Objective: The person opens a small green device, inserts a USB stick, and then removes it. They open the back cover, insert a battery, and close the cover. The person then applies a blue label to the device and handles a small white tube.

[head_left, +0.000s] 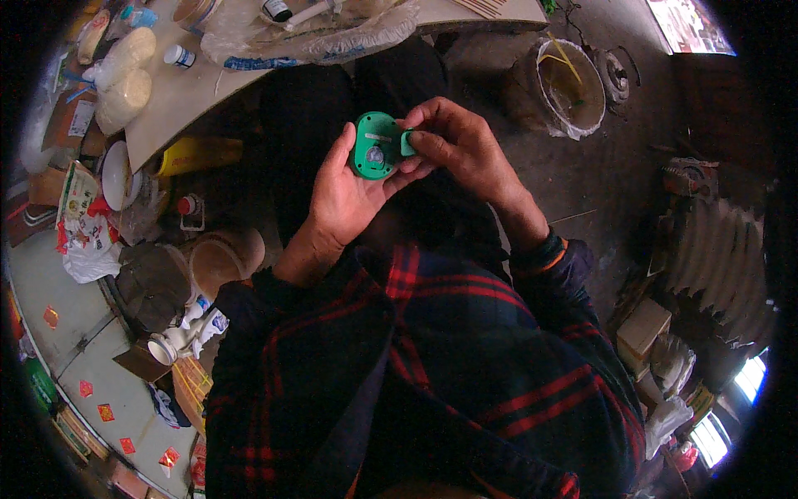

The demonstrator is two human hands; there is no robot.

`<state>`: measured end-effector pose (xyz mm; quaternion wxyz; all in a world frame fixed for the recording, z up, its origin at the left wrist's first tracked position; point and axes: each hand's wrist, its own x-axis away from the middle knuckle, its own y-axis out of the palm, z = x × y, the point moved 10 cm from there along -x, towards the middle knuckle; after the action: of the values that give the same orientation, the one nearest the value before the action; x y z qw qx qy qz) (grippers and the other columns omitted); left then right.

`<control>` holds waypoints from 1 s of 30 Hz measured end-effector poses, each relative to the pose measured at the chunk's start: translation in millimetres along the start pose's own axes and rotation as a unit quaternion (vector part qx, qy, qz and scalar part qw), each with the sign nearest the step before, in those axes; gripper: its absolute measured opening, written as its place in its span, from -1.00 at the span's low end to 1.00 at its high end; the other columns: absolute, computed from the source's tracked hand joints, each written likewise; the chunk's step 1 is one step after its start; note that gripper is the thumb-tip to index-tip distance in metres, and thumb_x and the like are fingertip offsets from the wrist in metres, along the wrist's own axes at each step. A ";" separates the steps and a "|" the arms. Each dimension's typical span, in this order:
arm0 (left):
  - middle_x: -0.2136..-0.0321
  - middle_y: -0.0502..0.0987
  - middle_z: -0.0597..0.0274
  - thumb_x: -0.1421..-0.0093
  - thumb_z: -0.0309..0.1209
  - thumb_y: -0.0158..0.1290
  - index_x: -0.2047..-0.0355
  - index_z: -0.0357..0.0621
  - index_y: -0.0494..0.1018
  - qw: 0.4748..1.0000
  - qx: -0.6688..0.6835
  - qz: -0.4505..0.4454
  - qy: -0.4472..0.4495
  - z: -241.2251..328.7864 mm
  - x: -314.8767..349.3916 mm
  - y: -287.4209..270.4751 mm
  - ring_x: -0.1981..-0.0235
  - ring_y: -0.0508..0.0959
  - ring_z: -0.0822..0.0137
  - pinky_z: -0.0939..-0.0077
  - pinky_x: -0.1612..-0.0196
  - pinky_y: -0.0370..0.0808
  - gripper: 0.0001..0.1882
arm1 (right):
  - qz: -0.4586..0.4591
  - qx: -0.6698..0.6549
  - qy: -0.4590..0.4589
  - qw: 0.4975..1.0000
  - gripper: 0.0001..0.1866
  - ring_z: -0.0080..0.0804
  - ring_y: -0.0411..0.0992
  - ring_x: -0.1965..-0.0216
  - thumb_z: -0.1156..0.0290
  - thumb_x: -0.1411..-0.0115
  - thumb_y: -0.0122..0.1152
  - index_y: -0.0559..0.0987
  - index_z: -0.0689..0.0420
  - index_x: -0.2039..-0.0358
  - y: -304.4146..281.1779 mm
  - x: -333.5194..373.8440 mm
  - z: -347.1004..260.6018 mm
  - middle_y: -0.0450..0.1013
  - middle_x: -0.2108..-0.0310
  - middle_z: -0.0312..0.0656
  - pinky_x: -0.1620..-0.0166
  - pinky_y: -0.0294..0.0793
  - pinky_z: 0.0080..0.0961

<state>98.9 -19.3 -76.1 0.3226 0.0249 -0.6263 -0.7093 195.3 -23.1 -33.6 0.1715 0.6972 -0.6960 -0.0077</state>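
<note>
In my left hand [345,195] rests a green oval plastic casing [378,133], held between thumb and fingers above my lap. Its hollow inside faces up, with a pale label strip and a round silvery part near the lower end. My right hand [457,141] pinches a small light-green flat piece [407,143] between thumb and index finger. That piece is right beside the casing's right edge; whether the two touch, I cannot tell. The fingers of my left hand reach under the casing toward the right hand.
Ahead is a table [199,91] with a clear plastic bag [332,37] and a small white bottle [179,56]. A lined bucket [573,87] stands on the floor at far right. Boxes, bags and a brown pot [218,264] crowd the left; a cardboard box [642,328] sits right.
</note>
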 end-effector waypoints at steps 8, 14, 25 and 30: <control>0.19 0.51 0.18 -0.35 0.01 -0.30 0.06 -0.11 0.40 0.998 -0.008 0.063 -0.003 -2.5 0.7 -10.1 0.16 0.49 0.25 0.24 0.00 0.44 -0.51 | 0.024 0.015 0.008 1.000 -0.87 -0.59 0.47 0.43 0.51 -0.18 0.19 0.46 0.20 0.27 7.0 -1.5 12.0 0.48 0.43 -0.27 0.43 0.50 -0.63; 0.18 0.49 0.24 -0.34 0.01 -0.28 0.05 -0.03 0.40 0.999 0.024 -0.041 -0.025 -3.6 -3.8 -3.6 0.15 0.46 0.28 0.25 -0.02 0.37 -0.55 | 0.041 0.025 -0.028 0.998 -0.89 -0.60 0.44 0.45 0.53 -0.16 0.20 0.48 0.22 0.30 12.2 -1.3 13.6 0.47 0.47 -0.27 0.41 0.49 -0.62; 0.11 0.49 0.25 -0.34 0.01 -0.28 0.01 0.00 0.39 1.000 -0.009 -0.008 -0.009 -4.4 -2.4 -10.3 0.06 0.45 0.25 0.19 -0.10 0.31 -0.54 | 0.076 0.098 -0.031 0.992 -0.89 -0.55 0.50 0.43 0.55 -0.15 0.20 0.49 0.26 0.30 5.5 0.9 2.8 0.50 0.46 -0.22 0.40 0.56 -0.56; 0.09 0.48 0.25 -0.34 0.01 -0.29 0.00 0.00 0.38 1.000 -0.005 -0.021 -0.010 -5.1 -3.1 -9.2 0.04 0.44 0.24 0.18 -0.12 0.29 -0.54 | 0.089 0.093 -0.021 0.991 -0.88 -0.56 0.50 0.43 0.53 -0.14 0.22 0.50 0.25 0.31 2.2 -1.2 6.4 0.51 0.46 -0.21 0.39 0.53 -0.58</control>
<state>99.7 -22.1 -86.7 0.3016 0.0299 -0.6252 -0.7192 191.6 -23.3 -39.3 0.0914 0.6453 -0.7563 0.0578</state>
